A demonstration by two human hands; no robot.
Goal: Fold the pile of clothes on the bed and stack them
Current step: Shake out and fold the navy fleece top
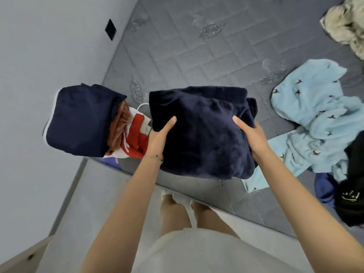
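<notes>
A folded dark navy fleece garment (pixel 201 133) is held between both hands above the near edge of the grey quilted bed (pixel 197 56). My left hand (pixel 159 138) grips its left side, thumb on top and fingers underneath. My right hand (pixel 250 136) grips its right side the same way. To the left stands a stack of folded clothes (pixel 78 121) with a navy piece on top and brown, red and white pieces below. Unfolded clothes lie at the right: a light blue fleece with small bird prints (pixel 315 119), a black garment (pixel 352 194) and a blue one (pixel 323 188).
A grey wall (pixel 49 56) with a black socket plate (pixel 110 29) runs along the bed's left side. A cream furry item (pixel 346 24) lies at the far right corner. I stand at the mattress's near edge, with grey floor on the left.
</notes>
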